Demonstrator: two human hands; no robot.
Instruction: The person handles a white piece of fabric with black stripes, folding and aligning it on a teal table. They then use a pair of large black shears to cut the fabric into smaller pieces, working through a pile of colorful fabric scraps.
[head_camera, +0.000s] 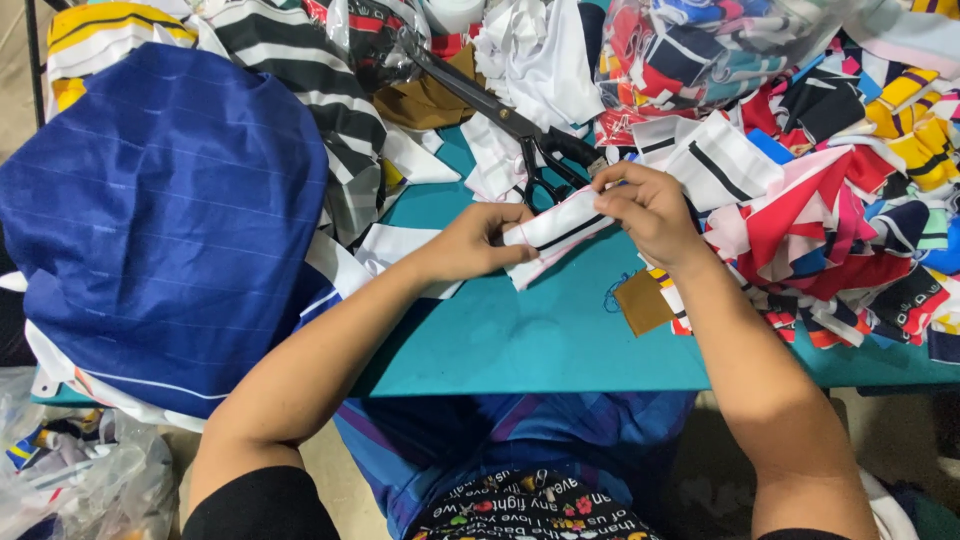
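White fabric strip with a black stripe (560, 232) is pinched at both ends, left hand (470, 245) and right hand (648, 208) closed on it above the teal table (540, 340). Best kept taut and edges aligned between fingertips; black scissors (500, 110) lie just beyond.

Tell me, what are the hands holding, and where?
Both hold one white fabric strip with a black stripe: the left hand at its left end, the right hand at its right end.

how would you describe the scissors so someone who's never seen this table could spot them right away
Start at the teal tabletop and look to its far edge, just beyond the person's right hand. The large black-handled metal scissors lie there diagonally on white fabric scraps. They are the only hard, dark tool among soft, colourful cloth pieces.
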